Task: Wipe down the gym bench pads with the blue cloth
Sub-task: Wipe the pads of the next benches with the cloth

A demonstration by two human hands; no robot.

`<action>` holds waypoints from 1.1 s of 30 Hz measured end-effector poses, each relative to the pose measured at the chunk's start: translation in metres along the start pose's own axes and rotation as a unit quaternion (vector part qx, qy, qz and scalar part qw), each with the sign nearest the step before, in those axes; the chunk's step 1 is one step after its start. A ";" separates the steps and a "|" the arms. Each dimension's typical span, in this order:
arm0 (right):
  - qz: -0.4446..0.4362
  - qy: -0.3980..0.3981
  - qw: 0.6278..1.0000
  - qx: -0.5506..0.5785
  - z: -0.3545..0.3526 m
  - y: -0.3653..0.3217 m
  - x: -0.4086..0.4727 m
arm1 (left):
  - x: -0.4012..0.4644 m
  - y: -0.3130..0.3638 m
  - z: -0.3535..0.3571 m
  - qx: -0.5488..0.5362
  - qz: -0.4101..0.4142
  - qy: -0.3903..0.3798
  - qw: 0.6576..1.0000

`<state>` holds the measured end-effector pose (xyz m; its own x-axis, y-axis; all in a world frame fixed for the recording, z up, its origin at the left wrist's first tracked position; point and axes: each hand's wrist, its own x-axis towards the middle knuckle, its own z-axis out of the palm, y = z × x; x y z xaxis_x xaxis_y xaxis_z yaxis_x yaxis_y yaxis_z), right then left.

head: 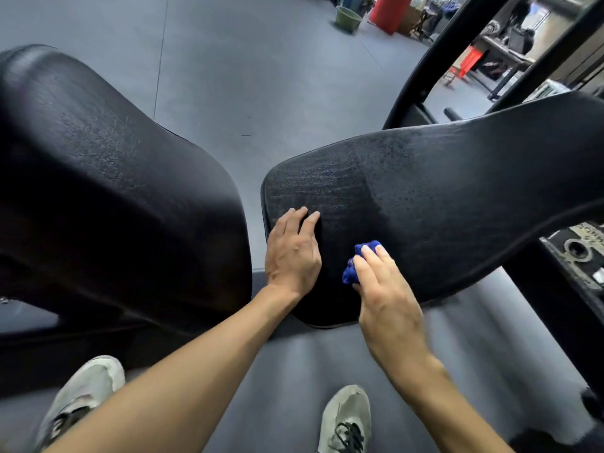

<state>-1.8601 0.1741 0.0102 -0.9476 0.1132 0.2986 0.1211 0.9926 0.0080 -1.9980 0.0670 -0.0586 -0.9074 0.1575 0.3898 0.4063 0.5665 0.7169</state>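
Two black textured bench pads fill the view: a large one on the left (108,178) and a flatter one on the right (441,197). My left hand (292,253) rests flat on the near left part of the right pad, fingers straight. My right hand (385,299) presses a bunched blue cloth (358,261) against the same pad near its front edge, fingers laid over the cloth. Most of the cloth is hidden under that hand.
Black machine frame bars (425,60) rise behind the right pad, and a metal weight stack part (578,253) sits at the right. Grey gym floor (245,76) lies between the pads. A green bucket (348,18) and a red bag (390,11) stand far back. My shoes (346,420) are below.
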 end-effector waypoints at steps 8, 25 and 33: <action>-0.011 -0.106 0.994 -0.004 0.034 -0.007 0.170 | -0.011 0.001 -0.005 -0.012 -0.046 0.009 0.999; -0.098 -0.135 0.986 -0.021 0.064 -0.024 0.273 | -0.039 -0.004 -0.018 -0.131 -0.178 0.012 0.975; -0.263 -0.208 0.940 0.054 0.061 -0.038 0.195 | -0.046 -0.003 -0.037 -0.175 -0.183 -0.012 0.967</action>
<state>-2.0673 0.1611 0.0094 -0.9041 -0.4103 -0.1199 -0.4068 0.9120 -0.0533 -1.9538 0.0283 -0.0573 -0.9979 0.0185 0.0625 0.0652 0.2804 0.9577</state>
